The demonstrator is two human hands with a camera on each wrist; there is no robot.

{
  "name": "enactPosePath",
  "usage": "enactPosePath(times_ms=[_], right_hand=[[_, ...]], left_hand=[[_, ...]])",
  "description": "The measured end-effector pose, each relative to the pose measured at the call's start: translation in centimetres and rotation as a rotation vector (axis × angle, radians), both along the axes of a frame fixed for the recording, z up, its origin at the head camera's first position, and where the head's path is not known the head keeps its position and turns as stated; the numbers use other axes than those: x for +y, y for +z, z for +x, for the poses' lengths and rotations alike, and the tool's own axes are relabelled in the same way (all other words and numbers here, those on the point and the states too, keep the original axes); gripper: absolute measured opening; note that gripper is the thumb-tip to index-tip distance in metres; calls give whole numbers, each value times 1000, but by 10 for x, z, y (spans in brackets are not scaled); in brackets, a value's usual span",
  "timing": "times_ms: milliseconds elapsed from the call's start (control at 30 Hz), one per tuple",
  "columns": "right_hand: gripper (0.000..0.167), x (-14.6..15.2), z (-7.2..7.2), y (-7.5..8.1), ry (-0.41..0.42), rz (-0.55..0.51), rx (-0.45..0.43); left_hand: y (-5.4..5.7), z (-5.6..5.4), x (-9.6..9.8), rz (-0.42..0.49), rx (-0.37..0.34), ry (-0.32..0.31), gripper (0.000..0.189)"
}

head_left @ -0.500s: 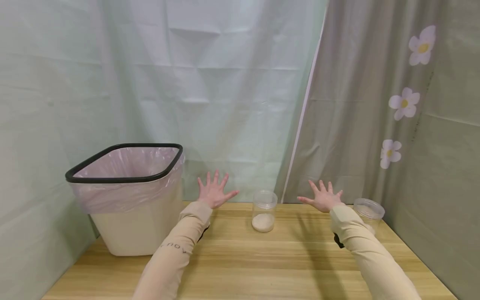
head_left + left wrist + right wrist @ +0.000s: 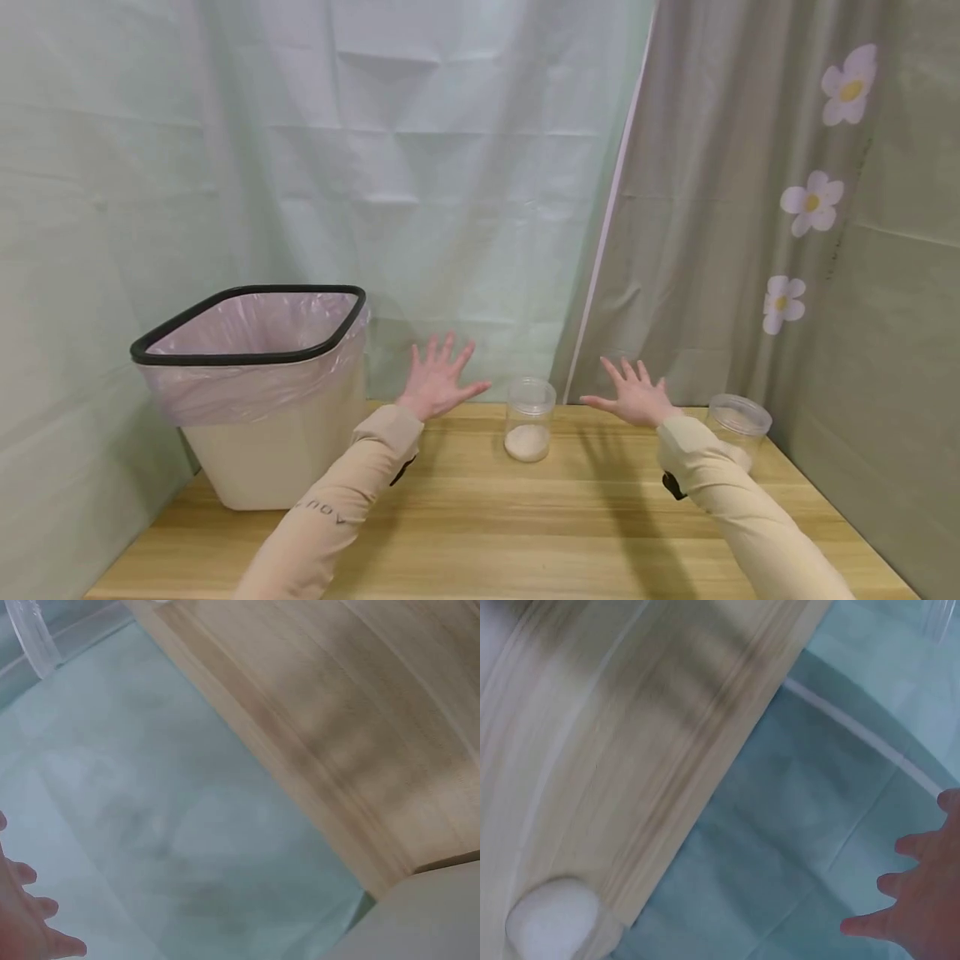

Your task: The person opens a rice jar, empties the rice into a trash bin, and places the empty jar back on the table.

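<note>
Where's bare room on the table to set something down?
The table is bare in front of the middle jar, and between it and the right jar. Crowded: left, at the bin, and far right, where a sleeve partly hides that jar.

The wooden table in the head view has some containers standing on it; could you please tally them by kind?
Clear jars: 2
Lined bin: 1
Total: 3
</note>
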State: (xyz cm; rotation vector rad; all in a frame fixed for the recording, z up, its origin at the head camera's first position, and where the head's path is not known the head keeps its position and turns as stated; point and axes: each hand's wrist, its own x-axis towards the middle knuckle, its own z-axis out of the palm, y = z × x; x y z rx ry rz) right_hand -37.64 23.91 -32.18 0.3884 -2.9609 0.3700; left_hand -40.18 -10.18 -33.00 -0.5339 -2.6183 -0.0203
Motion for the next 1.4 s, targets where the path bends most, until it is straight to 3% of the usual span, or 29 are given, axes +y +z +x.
enactPosePath(times_ms=[167, 267, 433, 567, 700, 833, 1067, 1400], right_hand=[[95, -4, -1, -8, 31, -34, 11], [96, -6, -2, -13, 55, -67, 39], [99, -9, -2, -23, 97, -152, 61], [101, -14, -1, -32, 134, -340, -1], [102, -20, -1, -42, 130, -545, -72], [101, -26, 0, -49, 121, -649, -110], [103, -38, 0, -63, 145, -738, -134], [101, -50, -3, -79, 146, -811, -149]], left_hand=[[8, 6, 4, -9, 55, -64, 80], [16, 11, 7, -23, 63, -83, 81], [32, 23, 12, -61, 132, -142, 81], [46, 37, 17, -85, 189, -187, 82], [60, 54, 22, -97, 199, -229, 82], [74, 69, 25, -124, 220, -256, 81], [88, 81, 9, -143, 238, -238, 82], [98, 86, -20, -140, 256, -181, 83]])
